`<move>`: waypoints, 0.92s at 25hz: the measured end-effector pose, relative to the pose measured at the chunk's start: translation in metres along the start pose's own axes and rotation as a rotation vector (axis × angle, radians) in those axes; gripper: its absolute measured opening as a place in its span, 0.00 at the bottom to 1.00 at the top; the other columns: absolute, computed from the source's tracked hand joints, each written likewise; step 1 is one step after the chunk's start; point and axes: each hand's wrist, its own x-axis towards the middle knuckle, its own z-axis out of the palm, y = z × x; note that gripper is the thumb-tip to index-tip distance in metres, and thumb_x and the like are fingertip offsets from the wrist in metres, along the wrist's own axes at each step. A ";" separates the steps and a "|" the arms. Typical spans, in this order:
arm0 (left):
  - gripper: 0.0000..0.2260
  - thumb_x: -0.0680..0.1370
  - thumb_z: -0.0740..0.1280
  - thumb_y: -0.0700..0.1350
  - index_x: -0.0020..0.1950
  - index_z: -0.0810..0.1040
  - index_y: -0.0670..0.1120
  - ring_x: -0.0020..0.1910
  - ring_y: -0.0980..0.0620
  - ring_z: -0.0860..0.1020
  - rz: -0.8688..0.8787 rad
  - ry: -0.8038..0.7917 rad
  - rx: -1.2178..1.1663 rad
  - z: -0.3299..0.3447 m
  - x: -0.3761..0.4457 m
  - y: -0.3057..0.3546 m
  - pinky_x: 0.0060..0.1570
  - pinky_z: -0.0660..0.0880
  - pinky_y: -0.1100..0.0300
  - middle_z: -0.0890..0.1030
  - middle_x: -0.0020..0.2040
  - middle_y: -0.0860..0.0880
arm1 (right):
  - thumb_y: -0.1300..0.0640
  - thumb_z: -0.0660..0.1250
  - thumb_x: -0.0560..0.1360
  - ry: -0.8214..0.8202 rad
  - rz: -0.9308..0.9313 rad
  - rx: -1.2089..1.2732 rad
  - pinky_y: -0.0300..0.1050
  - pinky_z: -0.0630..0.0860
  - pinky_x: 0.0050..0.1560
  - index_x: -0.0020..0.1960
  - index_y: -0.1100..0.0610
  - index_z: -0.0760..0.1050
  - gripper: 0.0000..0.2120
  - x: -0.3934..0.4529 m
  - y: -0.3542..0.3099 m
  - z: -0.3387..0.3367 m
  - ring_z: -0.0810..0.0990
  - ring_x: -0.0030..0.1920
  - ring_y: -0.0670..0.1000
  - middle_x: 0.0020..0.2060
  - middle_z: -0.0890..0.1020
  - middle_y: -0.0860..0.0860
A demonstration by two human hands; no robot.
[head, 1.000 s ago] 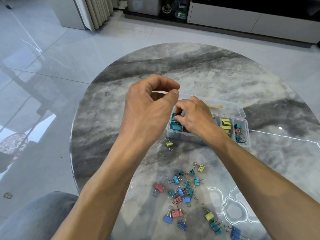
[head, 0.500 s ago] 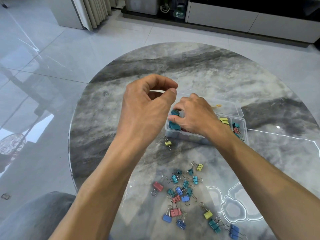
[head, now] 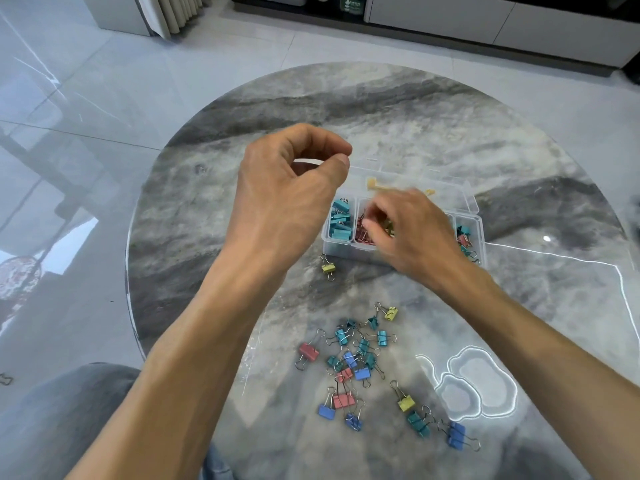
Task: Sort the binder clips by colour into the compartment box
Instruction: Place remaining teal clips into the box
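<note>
Binder clips (head: 360, 362) lie loose on table (head: 207, 216). Right hand (head: 408, 233), blurred over compartment box (head: 337, 249): grip indeterminate. Left hand (head: 284, 202) curled, thumb near fingertip, contents not visible.

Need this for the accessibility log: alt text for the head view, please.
Two bare hands hover over a clear compartment box on a marble table: the right hand, blurred, is above the middle compartments, and the left hand is curled above its left end. Loose clips in teal, red, blue and yellow lie nearer the viewer.

Home living room: marble table (head: 450, 109), tiled floor (head: 86, 98), low cabinet (head: 485, 19).
</note>
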 end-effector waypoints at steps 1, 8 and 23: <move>0.06 0.76 0.71 0.41 0.44 0.84 0.51 0.37 0.64 0.79 0.001 0.001 0.001 0.000 0.001 0.000 0.42 0.79 0.65 0.84 0.41 0.58 | 0.51 0.67 0.78 -0.140 0.000 0.054 0.45 0.72 0.41 0.47 0.51 0.75 0.05 -0.015 0.006 -0.006 0.77 0.41 0.49 0.39 0.81 0.46; 0.06 0.77 0.71 0.40 0.43 0.83 0.50 0.36 0.64 0.78 -0.005 -0.066 0.018 0.007 -0.003 -0.005 0.37 0.76 0.69 0.84 0.41 0.56 | 0.49 0.69 0.77 -0.657 -0.062 -0.080 0.43 0.71 0.45 0.51 0.47 0.79 0.04 -0.068 0.027 0.009 0.75 0.45 0.43 0.43 0.82 0.41; 0.07 0.73 0.74 0.44 0.46 0.86 0.42 0.38 0.55 0.82 -0.343 -0.430 -0.310 0.044 -0.029 -0.027 0.41 0.80 0.65 0.86 0.39 0.46 | 0.57 0.74 0.68 0.304 0.325 0.985 0.38 0.73 0.29 0.38 0.56 0.81 0.04 -0.072 -0.039 -0.056 0.77 0.27 0.45 0.29 0.83 0.49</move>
